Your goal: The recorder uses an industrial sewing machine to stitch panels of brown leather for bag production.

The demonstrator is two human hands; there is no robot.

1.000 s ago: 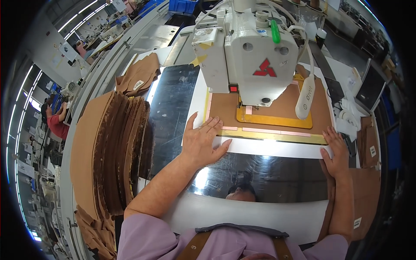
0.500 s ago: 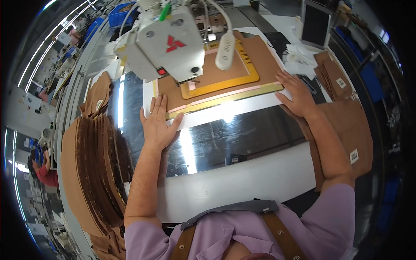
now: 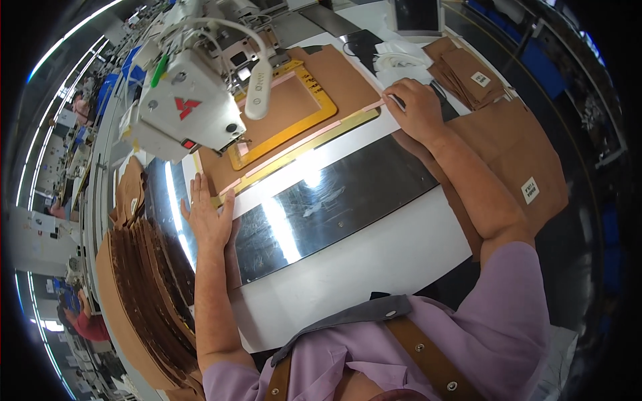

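A brown sheet of material (image 3: 334, 73) lies on a white board (image 3: 267, 194) under the white sewing machine head (image 3: 184, 100). A yellow frame (image 3: 284, 142) rests on it. Along the sheet's near edge runs a gold strip (image 3: 304, 156) topped by thin pink strips (image 3: 321, 138). My left hand (image 3: 210, 217) lies flat, fingers spread, at the sheet's near left corner. My right hand (image 3: 416, 110) has its fingers curled and pinched at the right end of a pink strip, by the near right corner. Its fingertips are partly hidden.
A shiny metal plate (image 3: 341, 207) spans the table before me. Stacked brown pieces (image 3: 144, 301) stand on the left. Brown panels with white labels (image 3: 511, 150) lie on the right, near crumpled white material (image 3: 401, 60). A white cable box (image 3: 258, 90) hangs beside the machine head.
My right hand has gone from lying flat to pinching the pink strip's end. My left hand stays flat at its corner. The whole view has shifted and tilted.
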